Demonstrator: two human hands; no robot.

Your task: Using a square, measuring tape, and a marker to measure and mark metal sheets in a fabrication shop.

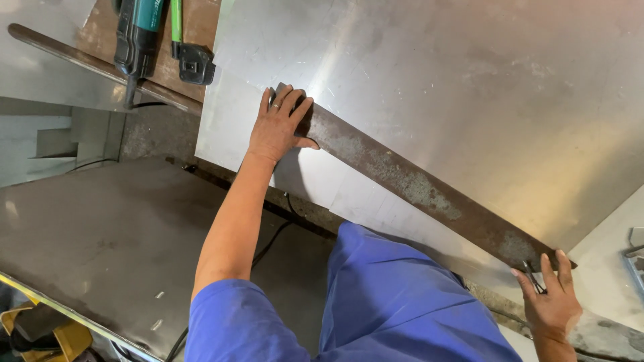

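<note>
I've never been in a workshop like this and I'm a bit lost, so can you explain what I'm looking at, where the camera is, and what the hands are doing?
There is one picture, taken by a camera worn on a person's head, looking down at their own two bare hands. No machine is at work here. The blue cloth at the bottom is the person's clothing.

In front of them lies a large shiny metal sheet. Across it, on a slant, lies a long rusty flat metal bar. The left hand presses flat on the bar's upper end. The right hand is at the bar's lower end, with a small thin dark object at its fingers; I cannot tell what that is.

At the top left lie a teal and black power tool, a green-handled tool, and another long bar.
</note>
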